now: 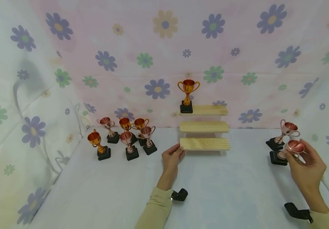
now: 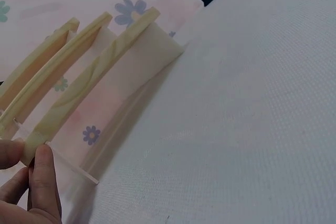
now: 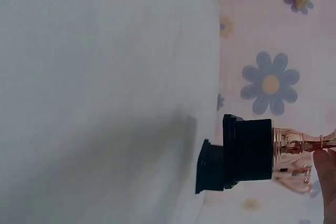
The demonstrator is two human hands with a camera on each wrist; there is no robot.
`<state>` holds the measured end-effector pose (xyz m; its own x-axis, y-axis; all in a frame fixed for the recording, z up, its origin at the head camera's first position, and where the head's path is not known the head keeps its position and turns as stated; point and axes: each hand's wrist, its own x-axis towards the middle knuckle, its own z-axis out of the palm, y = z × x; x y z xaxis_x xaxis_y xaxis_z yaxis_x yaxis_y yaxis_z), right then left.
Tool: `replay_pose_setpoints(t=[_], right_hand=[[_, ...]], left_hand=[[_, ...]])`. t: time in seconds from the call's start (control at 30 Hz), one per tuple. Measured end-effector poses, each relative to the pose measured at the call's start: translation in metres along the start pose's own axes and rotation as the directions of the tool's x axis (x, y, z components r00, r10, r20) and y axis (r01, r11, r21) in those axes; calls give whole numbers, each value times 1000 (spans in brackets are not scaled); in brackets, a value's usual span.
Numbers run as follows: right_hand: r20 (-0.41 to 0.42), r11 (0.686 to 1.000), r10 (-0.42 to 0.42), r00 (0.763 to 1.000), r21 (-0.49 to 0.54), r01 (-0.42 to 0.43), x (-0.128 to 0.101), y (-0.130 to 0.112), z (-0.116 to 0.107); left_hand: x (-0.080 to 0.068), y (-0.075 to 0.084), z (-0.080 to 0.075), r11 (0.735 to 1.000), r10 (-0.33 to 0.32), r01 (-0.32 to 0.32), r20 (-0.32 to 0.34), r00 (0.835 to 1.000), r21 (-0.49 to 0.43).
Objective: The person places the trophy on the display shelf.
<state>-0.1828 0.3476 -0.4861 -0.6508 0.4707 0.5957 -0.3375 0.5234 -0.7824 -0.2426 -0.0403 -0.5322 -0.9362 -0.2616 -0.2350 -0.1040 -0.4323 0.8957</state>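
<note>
My right hand (image 1: 309, 163) pinches a rose-gold trophy (image 1: 294, 147) at the far right; its black square base (image 3: 248, 149) looks slightly raised off the cloth in the right wrist view. Just behind it stands another rose-gold trophy (image 1: 289, 128). My left hand (image 1: 171, 159) grips the left end of the lowest step of a three-step wooden stand (image 1: 204, 144), thumb above and fingers beneath in the left wrist view. One gold trophy (image 1: 188, 87) is upright on the left end of the top step.
Several gold and rose-gold trophies (image 1: 126, 138) stand grouped on the white cloth (image 1: 224, 190), left of the stand. Flower-patterned fabric (image 1: 130, 76) rises behind and at both sides.
</note>
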Motion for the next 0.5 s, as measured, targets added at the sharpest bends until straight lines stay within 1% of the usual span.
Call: replay_pose_setpoints(t=[0.1,0.17,0.2,0.27,0.33,0.4,0.43,0.5], right_hand=[[38,996,27,999,84,-30,-1,-16,7],[69,991,26,997,133,-35,-2,-25,13],[86,983,24,996,180,-39,-2,-30,16],[125,958,-10,992,284,-26,-3,-37,24],[172,932,-73,982,362,6,-3,-44,32],[208,920,-119,971,391,29,-3,-53,41],[224,919,-138,965,393,40,-4,-57,46],[252,930,-164,954,363,64,-4,-66,55]], left_hand=[[0,1,0,1000,-1,1,-1,1000,-6],[0,1,0,1000,1,-1,0,1000,-6],[0,1,0,1000,1,-1,1,1000,-7],[0,1,0,1000,-2,2,3,1000,-10],[0,1,0,1000,-2,2,7,1000,-11],[1,0,0,1000,-4,5,5,1000,-19],[1,0,0,1000,-6,6,4,1000,-20],[1,-1,1,1000,-1,1,2,1000,-20]])
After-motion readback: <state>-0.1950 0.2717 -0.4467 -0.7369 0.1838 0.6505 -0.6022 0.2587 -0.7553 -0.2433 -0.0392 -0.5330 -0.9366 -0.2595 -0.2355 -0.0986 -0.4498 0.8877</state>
